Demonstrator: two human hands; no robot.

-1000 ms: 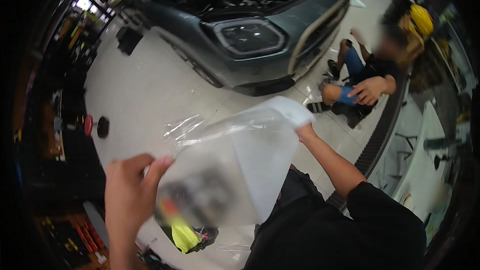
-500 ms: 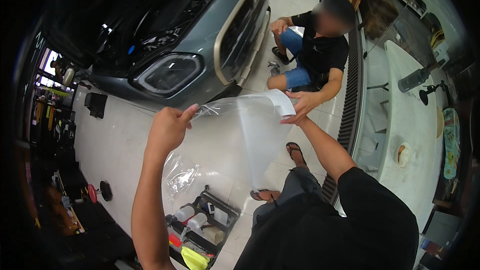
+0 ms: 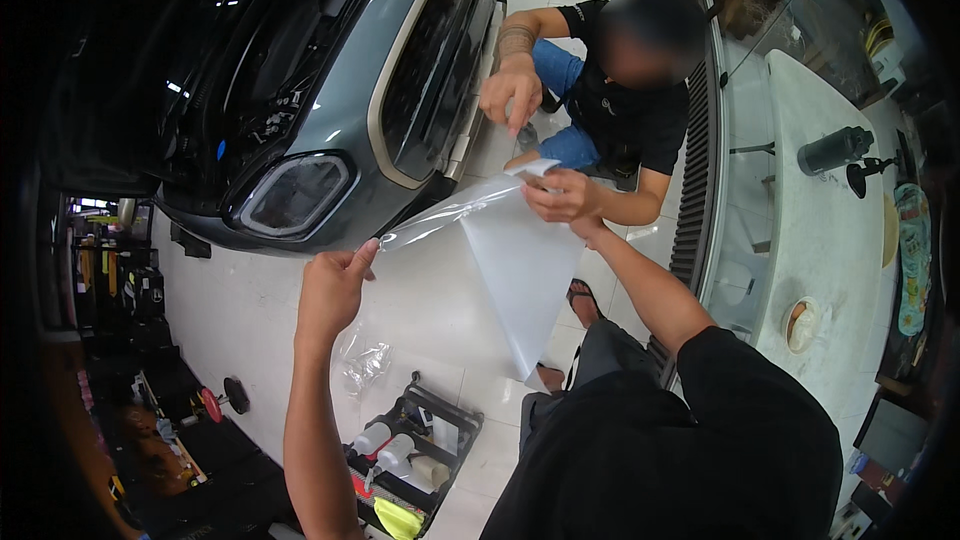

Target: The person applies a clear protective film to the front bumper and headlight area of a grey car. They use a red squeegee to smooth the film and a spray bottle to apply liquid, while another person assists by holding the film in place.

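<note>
A large sheet of clear film (image 3: pixel 425 285) is stretched between my hands, with a milky-white flap (image 3: pixel 515 270) hanging from its right part. My left hand (image 3: pixel 340 282) is closed on the film's left corner, thumb and fingers pinched. At the upper right corner, my right hand (image 3: pixel 572 198) is closed on the film; it overlaps a squatting person's near hand, so whose fingers are whose is partly unclear. That person's other hand (image 3: pixel 515 90) hovers just above this corner, fingers bent downward, apart from the sheet.
A dark grey-green car (image 3: pixel 340 110) with raised bonnet stands at far left. Below the film is a black tool cart (image 3: pixel 440 405) with white bottles and a yellow cloth. At right, a white table (image 3: pixel 830 270) carries a dark cylinder (image 3: pixel 835 150) and a bowl (image 3: pixel 803 325).
The other person has lifted one hand from the knee to above the film's corner. The right end of the film has shifted left and up, and the white flap spreads wider.
</note>
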